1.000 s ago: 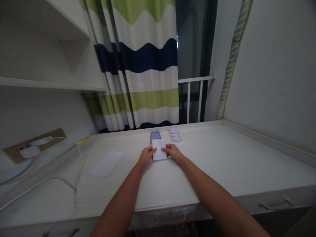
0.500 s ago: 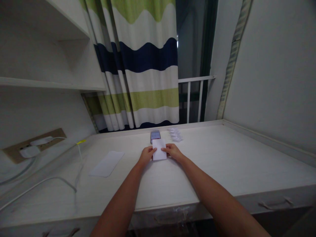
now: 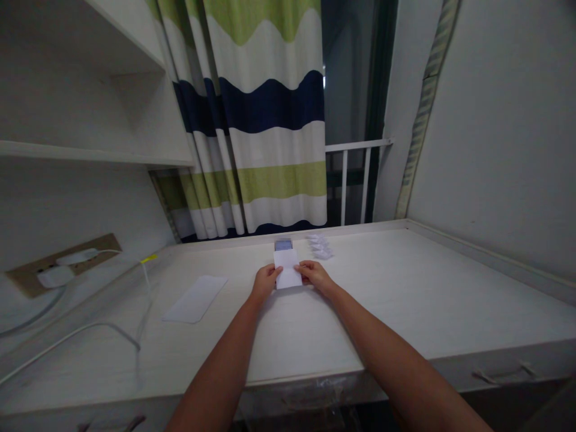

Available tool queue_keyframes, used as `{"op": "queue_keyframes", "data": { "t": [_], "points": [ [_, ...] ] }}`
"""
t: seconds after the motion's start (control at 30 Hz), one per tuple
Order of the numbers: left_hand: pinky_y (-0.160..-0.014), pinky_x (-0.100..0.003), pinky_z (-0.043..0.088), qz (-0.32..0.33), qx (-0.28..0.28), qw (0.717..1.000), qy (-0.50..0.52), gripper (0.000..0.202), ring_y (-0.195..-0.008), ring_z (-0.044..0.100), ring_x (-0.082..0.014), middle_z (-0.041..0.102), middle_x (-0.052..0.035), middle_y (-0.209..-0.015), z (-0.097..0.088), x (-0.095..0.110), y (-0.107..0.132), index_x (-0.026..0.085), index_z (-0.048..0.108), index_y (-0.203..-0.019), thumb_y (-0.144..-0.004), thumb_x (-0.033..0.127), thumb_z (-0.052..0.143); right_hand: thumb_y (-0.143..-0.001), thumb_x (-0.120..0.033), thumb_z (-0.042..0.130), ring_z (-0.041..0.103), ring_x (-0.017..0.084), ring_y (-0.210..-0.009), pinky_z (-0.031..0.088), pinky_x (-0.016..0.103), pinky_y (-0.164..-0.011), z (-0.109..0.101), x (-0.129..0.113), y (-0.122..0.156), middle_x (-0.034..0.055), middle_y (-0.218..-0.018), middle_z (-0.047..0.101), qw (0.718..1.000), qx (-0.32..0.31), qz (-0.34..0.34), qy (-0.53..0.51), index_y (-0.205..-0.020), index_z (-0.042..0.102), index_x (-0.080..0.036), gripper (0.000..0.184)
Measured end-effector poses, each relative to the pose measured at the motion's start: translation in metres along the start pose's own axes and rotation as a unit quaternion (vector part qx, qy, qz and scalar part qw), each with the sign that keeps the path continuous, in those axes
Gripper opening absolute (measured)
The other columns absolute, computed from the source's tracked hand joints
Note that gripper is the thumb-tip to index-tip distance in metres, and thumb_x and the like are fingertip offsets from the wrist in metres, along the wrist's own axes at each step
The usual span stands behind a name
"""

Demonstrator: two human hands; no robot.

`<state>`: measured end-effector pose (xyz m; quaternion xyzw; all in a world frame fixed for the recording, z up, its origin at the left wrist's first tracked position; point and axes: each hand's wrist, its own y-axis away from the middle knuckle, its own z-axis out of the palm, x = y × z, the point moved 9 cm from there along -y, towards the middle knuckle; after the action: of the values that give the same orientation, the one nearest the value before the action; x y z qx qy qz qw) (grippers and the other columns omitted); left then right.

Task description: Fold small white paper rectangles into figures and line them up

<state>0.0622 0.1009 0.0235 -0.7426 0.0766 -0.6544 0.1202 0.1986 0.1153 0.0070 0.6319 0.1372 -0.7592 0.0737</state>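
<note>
A small white sheet of paper [image 3: 287, 268] is held between both my hands over the middle of the white desk [image 3: 405, 294]. My left hand [image 3: 265, 280] pinches its left edge, and my right hand [image 3: 316, 274] pinches its right edge. The sheet's far end is lifted off the desk and tilts toward me. Just behind it lies a phone [image 3: 283, 244] with a lit screen, partly covered by the paper. Small folded white paper pieces [image 3: 319, 246] lie to the phone's right.
A larger white sheet [image 3: 195, 298] lies flat at the left of the desk. White cables [image 3: 90, 327] run from a wall socket strip [image 3: 60, 270] at the far left. A striped curtain [image 3: 265, 120] and a white railing [image 3: 355, 174] stand behind the desk.
Both hands have raised the small sheet slightly, so that it now covers more of the phone. The arms have barely moved.
</note>
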Motion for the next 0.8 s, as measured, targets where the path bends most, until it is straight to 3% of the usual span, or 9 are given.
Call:
{"op": "queue_keyframes", "data": {
  "t": [0.23, 0.53, 0.8],
  "points": [
    [-0.049, -0.024, 0.039, -0.008, 0.007, 1.000, -0.004, 0.035, -0.053, 0.053, -0.0145, 0.061, -0.0031, -0.059, -0.001, 0.001, 0.001, 0.010, 0.061, -0.066, -0.054, 0.043, 0.061, -0.047, -0.035, 0.070, 0.045, 0.006, -0.042, 0.036, 0.020, -0.045, -0.005, -0.002, -0.004, -0.0048, -0.045, 0.050, 1.000, 0.012, -0.017, 0.004, -0.055, 0.052, -0.014, 0.029],
    [-0.048, -0.023, 0.037, 0.015, 0.023, 0.999, -0.018, 0.035, -0.052, 0.051, -0.0135, 0.059, -0.0023, -0.057, -0.007, 0.003, -0.001, 0.011, 0.060, -0.066, -0.055, 0.044, 0.060, -0.055, -0.042, 0.064, 0.044, 0.006, -0.041, 0.036, 0.020, -0.044, 0.000, 0.000, -0.002, -0.0046, -0.045, 0.049, 1.000, -0.004, -0.008, 0.015, -0.056, 0.052, -0.015, 0.030],
    [-0.047, -0.022, 0.035, 0.025, 0.037, 0.998, -0.051, 0.035, -0.051, 0.049, -0.0127, 0.056, -0.0011, -0.054, -0.010, 0.003, -0.002, 0.012, 0.059, -0.064, -0.058, 0.047, 0.057, -0.053, -0.036, 0.067, 0.041, 0.006, -0.039, 0.035, 0.020, -0.042, -0.001, -0.001, -0.002, -0.0054, -0.042, 0.046, 0.999, -0.008, -0.019, 0.046, -0.055, 0.052, -0.015, 0.026]
  ]
}}
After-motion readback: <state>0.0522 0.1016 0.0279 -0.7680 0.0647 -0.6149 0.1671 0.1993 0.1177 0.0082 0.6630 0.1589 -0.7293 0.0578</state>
